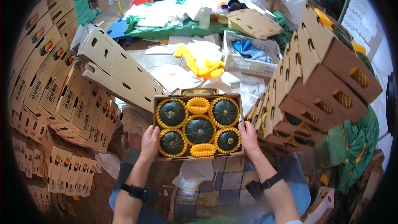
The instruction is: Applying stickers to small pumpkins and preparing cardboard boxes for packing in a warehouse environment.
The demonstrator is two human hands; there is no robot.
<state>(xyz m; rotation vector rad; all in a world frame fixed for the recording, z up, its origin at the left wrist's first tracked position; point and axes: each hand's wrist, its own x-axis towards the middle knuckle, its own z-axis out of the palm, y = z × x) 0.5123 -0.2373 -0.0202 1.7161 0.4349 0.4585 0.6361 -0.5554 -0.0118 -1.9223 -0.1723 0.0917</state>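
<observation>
Between my two hands is an open cardboard box (199, 158), gripped by its left and right walls. My left hand (150, 141) clasps the left side, thumb on the rim; my right hand (248, 137) does the same on the right. Several dark green pumpkins sit inside, one in the middle (199, 130) and the others at the corners, each ringed by a yellow foam net. Two empty yellow foam nets (198, 105) fill the gaps at the top and bottom middle. Just behind the held box, part of another box (199, 91) with yellow netting shows.
Printed cartons (77, 109) are stacked at the left beside plain flattened cardboard (118, 65). Boxes of netted pumpkins (329, 77) tower on the right. Ahead, loose yellow foam nets (202, 67) lie on white sheets near a white plastic crate (248, 65) holding blue plastic. Checked cloth (214, 186) lies below.
</observation>
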